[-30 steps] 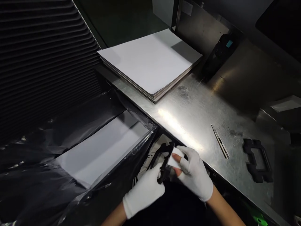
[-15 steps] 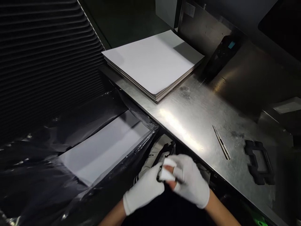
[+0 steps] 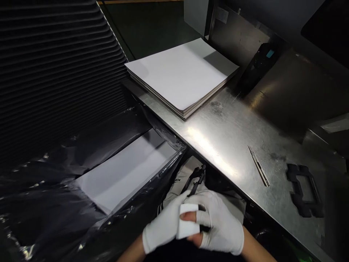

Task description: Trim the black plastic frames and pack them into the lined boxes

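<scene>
Both of my hands wear white gloves and meet low in the middle of the view. My right hand [image 3: 220, 222], with bare fingertips showing, pinches a small white block [image 3: 188, 229]. My left hand [image 3: 163, 225] is closed against it, around a thin black frame [image 3: 200, 176] whose upper end sticks out beyond the fingers. The gloves hide the frame's lower part, so I cannot tell whether the block touches it. A larger black notched frame [image 3: 296, 189] and slim metal tweezers [image 3: 259, 166] lie on the metal table [image 3: 231, 134] to the right.
A stack of large white sheets [image 3: 182, 76] sits on the table's far left end. To the left, an open black plastic bag [image 3: 54, 174] holds a white sheet stack [image 3: 128, 169]. Behind it rises a dark ridged wall [image 3: 54, 65]. A black device [image 3: 259, 65] stands at the back.
My hands have shifted slightly down and left, and the white block is now turned broad face up. More of the black frame shows above the gloves. The whole view has shifted slightly.
</scene>
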